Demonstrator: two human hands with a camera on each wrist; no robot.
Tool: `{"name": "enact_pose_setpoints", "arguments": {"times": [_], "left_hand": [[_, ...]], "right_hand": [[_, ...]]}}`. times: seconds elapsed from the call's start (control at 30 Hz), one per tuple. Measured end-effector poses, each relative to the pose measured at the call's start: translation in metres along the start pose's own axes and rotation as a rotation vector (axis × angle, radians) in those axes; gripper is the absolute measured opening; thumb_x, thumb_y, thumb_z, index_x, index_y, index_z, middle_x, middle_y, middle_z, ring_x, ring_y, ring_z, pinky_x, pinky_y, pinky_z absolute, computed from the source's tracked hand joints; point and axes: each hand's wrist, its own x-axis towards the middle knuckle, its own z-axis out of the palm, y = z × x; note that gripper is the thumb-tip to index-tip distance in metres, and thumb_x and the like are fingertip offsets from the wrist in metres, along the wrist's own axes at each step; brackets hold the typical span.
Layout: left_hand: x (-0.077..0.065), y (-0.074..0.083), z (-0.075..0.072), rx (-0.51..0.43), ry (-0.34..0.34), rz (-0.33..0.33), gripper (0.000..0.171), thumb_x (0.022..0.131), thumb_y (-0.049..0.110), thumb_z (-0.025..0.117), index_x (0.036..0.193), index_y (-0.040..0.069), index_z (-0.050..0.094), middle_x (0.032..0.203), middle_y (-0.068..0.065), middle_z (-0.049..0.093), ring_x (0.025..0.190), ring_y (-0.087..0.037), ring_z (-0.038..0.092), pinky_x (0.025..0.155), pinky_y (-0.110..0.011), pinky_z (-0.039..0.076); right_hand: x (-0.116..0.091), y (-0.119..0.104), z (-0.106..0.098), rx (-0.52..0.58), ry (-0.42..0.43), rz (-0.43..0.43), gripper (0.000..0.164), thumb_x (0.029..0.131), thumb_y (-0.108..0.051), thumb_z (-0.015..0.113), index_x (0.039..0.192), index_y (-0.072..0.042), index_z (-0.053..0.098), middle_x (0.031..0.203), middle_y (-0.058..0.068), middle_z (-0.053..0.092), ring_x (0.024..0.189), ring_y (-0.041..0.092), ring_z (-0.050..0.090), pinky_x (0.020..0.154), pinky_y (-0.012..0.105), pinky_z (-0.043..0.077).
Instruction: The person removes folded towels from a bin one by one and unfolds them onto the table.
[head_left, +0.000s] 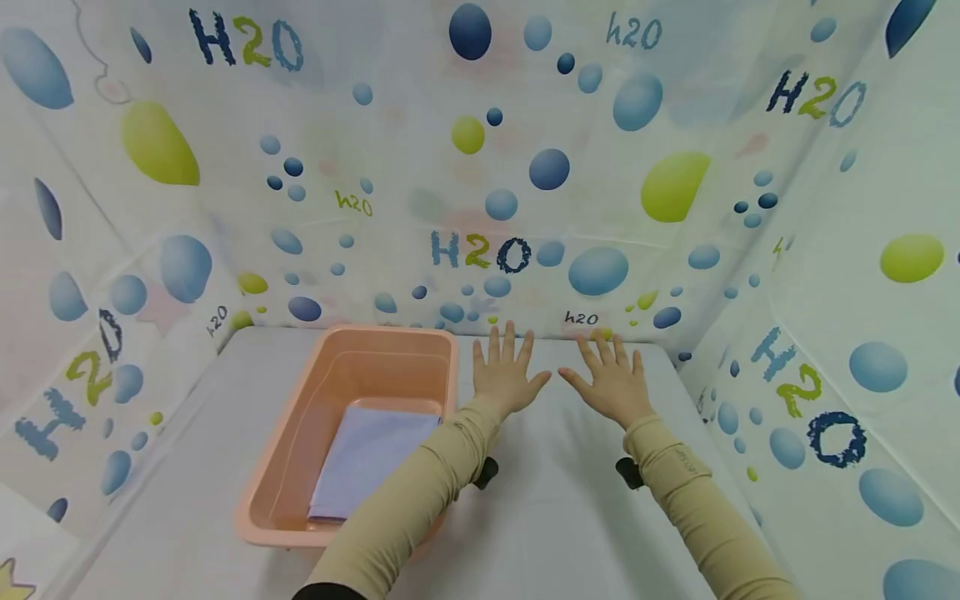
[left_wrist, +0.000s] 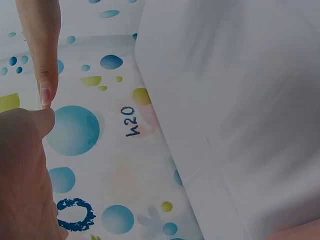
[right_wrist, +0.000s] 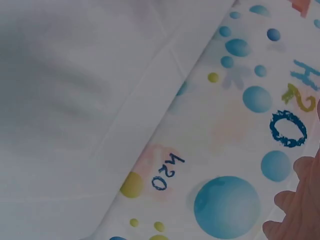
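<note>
My left hand is held out over the white table with its fingers spread, just right of a peach plastic basin. A folded lavender cloth lies flat on the basin's bottom, partly covered by my left sleeve in the head view. Beside it on the right, my right hand is also spread wide, its thumb pointing at the left thumb with a small gap in the head view. Neither hand holds anything. The left wrist view catches the left hand at its edge; the right wrist view shows some fingers.
A white table reaches back to a wall covering printed with blue and green drops and H2O lettering. The same covering runs along both sides. Dark wrist-worn devices stick out under the sleeves.
</note>
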Motion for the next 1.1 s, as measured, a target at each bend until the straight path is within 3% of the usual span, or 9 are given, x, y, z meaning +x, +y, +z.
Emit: {"name": "enact_pose_setpoints", "arguments": {"times": [0.27, 0.6, 0.87, 1.1], "left_hand": [[0.001, -0.001, -0.006, -0.009, 0.01, 0.018, 0.07, 0.093, 0.06, 0.032, 0.15, 0.031, 0.002, 0.159, -0.003, -0.005, 0.147, -0.029, -0.004, 0.117, -0.053, 0.006], [0.001, -0.014, -0.021, 0.032, 0.063, 0.016, 0.071, 0.093, 0.06, 0.032, 0.15, 0.03, 0.001, 0.159, -0.004, -0.003, 0.147, -0.03, 0.0, 0.117, -0.054, 0.009], [0.002, -0.03, -0.024, 0.039, 0.252, 0.025, 0.068, 0.094, 0.055, 0.037, 0.151, 0.026, 0.012, 0.157, -0.007, 0.016, 0.144, -0.031, 0.021, 0.114, -0.054, 0.018], [0.0, -0.042, -0.03, 0.051, 0.291, 0.03, 0.068, 0.094, 0.054, 0.039, 0.15, 0.024, 0.015, 0.158, -0.006, 0.015, 0.145, -0.029, 0.016, 0.115, -0.054, 0.015]], "right_hand": [[0.002, -0.003, -0.006, -0.001, 0.031, 0.0, 0.081, 0.088, -0.07, 0.032, 0.15, -0.02, 0.018, 0.158, 0.014, 0.011, 0.144, 0.04, 0.0, 0.111, 0.065, -0.002], [0.002, -0.012, -0.014, 0.015, 0.099, -0.032, 0.082, 0.086, -0.072, 0.033, 0.149, -0.022, 0.021, 0.157, 0.012, 0.015, 0.144, 0.039, 0.005, 0.111, 0.065, -0.001], [0.004, -0.023, -0.019, 0.05, 0.205, -0.077, 0.079, 0.086, -0.068, 0.041, 0.148, -0.021, 0.027, 0.154, 0.015, 0.024, 0.141, 0.04, 0.019, 0.11, 0.065, 0.012], [0.004, -0.037, -0.022, 0.099, 0.254, -0.121, 0.079, 0.085, -0.066, 0.046, 0.147, -0.02, 0.028, 0.152, 0.016, 0.028, 0.14, 0.042, 0.022, 0.109, 0.065, 0.017]]}}
